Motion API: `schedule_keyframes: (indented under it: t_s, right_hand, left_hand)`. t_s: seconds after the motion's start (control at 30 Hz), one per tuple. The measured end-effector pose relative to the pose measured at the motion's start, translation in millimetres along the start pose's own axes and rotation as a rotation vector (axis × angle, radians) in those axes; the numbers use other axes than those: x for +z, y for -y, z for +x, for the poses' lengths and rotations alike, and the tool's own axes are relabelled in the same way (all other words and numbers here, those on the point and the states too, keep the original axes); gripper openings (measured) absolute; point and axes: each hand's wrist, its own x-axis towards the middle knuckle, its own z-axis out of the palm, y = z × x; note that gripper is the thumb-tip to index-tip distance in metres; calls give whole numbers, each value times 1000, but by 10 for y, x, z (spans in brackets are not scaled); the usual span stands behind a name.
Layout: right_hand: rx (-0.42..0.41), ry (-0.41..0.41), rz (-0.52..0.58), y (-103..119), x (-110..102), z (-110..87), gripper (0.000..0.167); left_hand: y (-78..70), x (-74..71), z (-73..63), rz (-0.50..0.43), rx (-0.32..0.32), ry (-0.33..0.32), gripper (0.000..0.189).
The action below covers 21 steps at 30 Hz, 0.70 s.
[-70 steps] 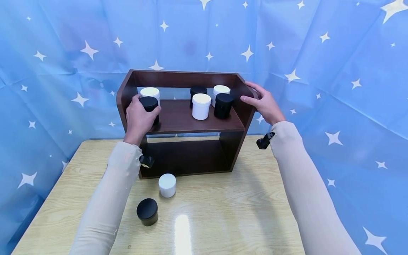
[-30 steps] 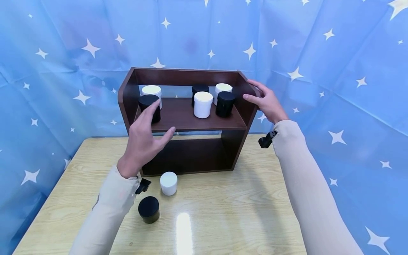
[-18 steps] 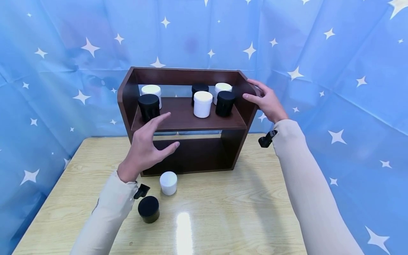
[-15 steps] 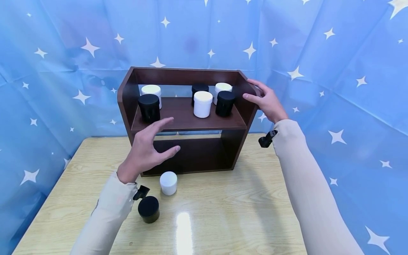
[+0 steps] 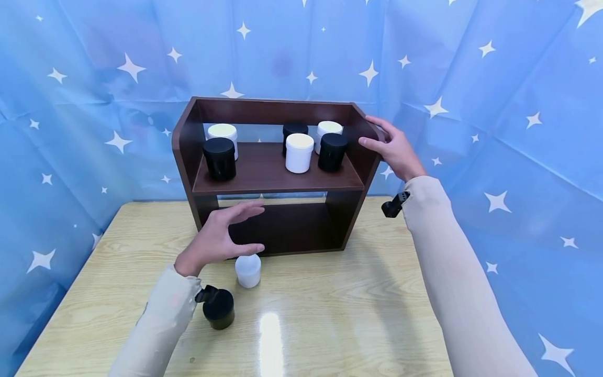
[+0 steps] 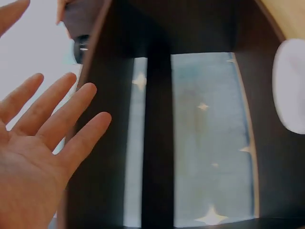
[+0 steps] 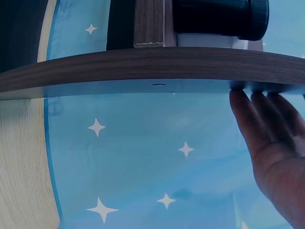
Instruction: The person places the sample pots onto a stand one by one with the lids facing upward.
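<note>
My left hand [image 5: 214, 238] hovers in front of the lower level of the dark brown shelf [image 5: 278, 183], fingers spread and holding nothing. Its thumb overlaps the top of a white jar [image 5: 248, 275] standing on the table. A black jar [image 5: 219, 314] sits closer to me, beside the left wrist. On the shelf's left end, a black jar [image 5: 220, 163] stands before a white jar [image 5: 223, 132]. My right hand [image 5: 395, 152] grips the upper right side panel, thumb over the inner face. Its fingers [image 7: 250, 117] touch the outer face in the right wrist view.
At the upper level's right end stand two black jars and two white jars, including a white jar [image 5: 299, 154] and a black jar [image 5: 333, 152] in front. The wooden table [image 5: 320, 314] reaches a blue star-patterned curtain [image 5: 282, 52] at the back.
My left hand has let go of the black jar at the shelf's left end and moved down toward the white jar on the table. My right hand stays at the side panel.
</note>
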Motion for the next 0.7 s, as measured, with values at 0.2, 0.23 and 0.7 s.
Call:
schedule_keyframes:
  t_s: [0.2, 0.23, 0.7]
  right_hand:
    - [-3, 3, -3, 10, 1, -14, 69]
    - [0, 0, -7, 13, 1, -18, 69]
    - [-1, 7, 6, -15, 5, 8, 69]
  left_hand:
    - [285, 101, -61, -44, -101, 81, 85]
    - [337, 120, -74, -51, -124, 97, 84]
    - [803, 255, -208, -68, -328, 286, 81]
